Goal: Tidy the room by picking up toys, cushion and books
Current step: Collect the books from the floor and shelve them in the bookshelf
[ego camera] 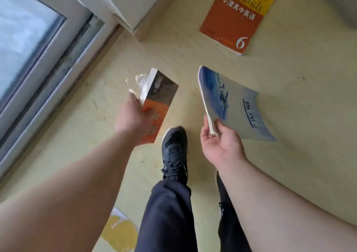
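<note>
While we stand on the pale yellow wooden floor [301, 160], our left hand [132, 117] grips the thick orange-and-brown paperback book [160, 97], held above the floor just beside the grey sliding window frame [58, 97], with loose clear wrap at its far edge. Our right hand [220, 145] pinches the thin pale blue softcover book [233, 106] by its spine edge. The orange-and-yellow English textbook [234, 17] lies flat ahead near the white wall corner [125, 4], with bare floor around it. A yellow book [119, 232] lies beside our dark trouser leg [168, 213].
</note>
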Action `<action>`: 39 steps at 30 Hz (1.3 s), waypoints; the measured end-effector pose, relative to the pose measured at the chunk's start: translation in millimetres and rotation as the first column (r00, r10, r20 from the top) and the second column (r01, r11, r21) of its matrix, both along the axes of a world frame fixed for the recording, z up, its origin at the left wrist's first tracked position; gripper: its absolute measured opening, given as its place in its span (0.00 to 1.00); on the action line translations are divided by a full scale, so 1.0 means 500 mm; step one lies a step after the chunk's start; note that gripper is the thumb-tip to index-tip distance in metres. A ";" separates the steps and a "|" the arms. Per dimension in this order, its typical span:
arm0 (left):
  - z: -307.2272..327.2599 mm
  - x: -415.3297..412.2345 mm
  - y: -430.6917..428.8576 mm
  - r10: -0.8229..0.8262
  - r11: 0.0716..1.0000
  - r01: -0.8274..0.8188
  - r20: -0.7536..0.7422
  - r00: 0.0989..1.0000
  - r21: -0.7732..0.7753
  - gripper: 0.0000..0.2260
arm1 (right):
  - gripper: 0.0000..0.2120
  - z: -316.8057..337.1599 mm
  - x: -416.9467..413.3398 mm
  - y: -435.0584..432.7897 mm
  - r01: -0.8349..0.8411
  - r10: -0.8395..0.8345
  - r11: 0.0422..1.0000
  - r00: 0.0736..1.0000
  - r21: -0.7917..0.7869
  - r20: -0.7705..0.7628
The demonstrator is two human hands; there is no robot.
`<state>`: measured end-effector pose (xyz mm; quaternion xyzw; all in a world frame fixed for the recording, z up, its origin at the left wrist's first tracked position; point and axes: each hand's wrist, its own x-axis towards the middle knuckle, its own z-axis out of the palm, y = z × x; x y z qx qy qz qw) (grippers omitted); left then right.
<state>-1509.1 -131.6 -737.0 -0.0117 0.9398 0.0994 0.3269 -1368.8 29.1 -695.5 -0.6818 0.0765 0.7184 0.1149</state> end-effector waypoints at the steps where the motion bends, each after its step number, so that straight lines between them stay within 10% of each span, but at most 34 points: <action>1: 0.028 0.023 -0.008 0.151 0.986 -0.151 0.010 0.988 0.068 0.15 | 0.14 0.025 -0.006 -0.002 -0.029 0.030 0.999 1.000 0.012 -0.010; 9: 0.233 0.254 -0.116 0.818 0.523 -0.772 0.043 0.574 0.360 0.18 | 0.14 0.238 0.024 -0.088 -0.504 0.509 0.861 0.856 0.069 -0.091; 19: 0.386 0.680 -0.351 0.999 0.027 -0.956 -0.052 0.012 0.291 0.17 | 0.10 0.385 0.222 -0.367 -0.960 0.976 0.219 0.216 0.176 -0.040; 28: 0.418 1.110 -0.613 0.949 -0.229 -0.910 -0.129 -0.288 0.347 0.16 | 0.17 0.413 0.531 -0.708 -0.856 0.897 -0.436 -0.438 0.279 0.056; 39: 0.514 1.606 -0.943 0.827 -0.504 -0.782 -0.057 -0.560 0.367 0.17 | 0.14 0.481 0.974 -1.061 -0.538 0.666 -0.742 -0.661 0.400 0.347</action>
